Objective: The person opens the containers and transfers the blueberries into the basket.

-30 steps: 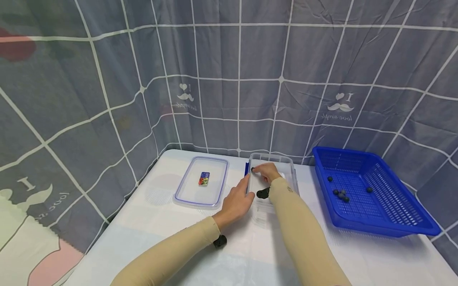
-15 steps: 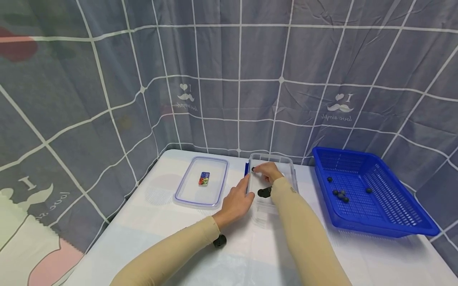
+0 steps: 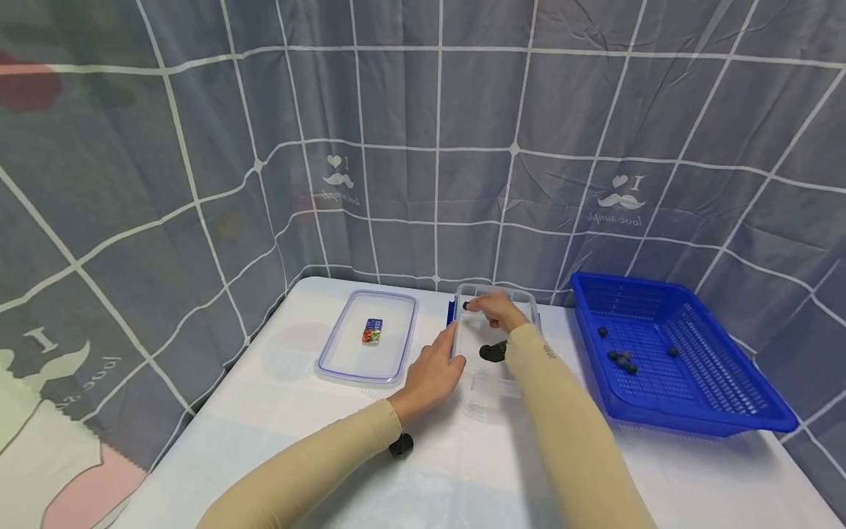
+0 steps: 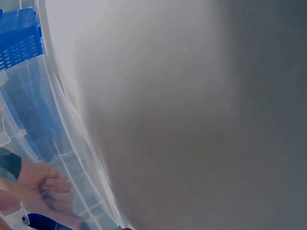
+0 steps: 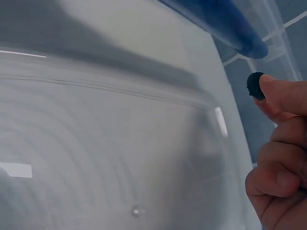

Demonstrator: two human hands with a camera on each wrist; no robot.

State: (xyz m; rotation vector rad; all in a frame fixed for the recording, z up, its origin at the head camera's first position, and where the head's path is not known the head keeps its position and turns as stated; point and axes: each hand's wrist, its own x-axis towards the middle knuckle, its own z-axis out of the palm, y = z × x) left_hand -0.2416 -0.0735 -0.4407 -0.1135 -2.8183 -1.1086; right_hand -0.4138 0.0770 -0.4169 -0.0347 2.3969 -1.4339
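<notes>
My right hand [image 3: 499, 310] is inside a clear plastic food container [image 3: 496, 286], near its far left corner. In the right wrist view, thumb and finger pinch a small dark ball [image 5: 254, 85] beside the container wall; the other fingers [image 5: 276, 182] are curled in. My left hand [image 3: 432, 373] lies along the outside of the container's left side, fingers extended and thumb apart. Almost all of that hand is outside the left wrist view, where the right hand [image 4: 53, 189] shows through the clear wall [image 4: 33, 96].
A clear lid with a blue-edged rim [image 3: 390, 360] and a colourful label lies left of the container. To the right stands a blue perforated basket [image 3: 700, 422] with several dark balls [image 3: 623, 360] in it. A grey grid-patterned curtain [image 3: 476, 184] hangs behind the table.
My right hand has shifted slightly away from me inside the container, carrying the pinched ball. The left hand stays at the container's side. The head view has turned slightly.
</notes>
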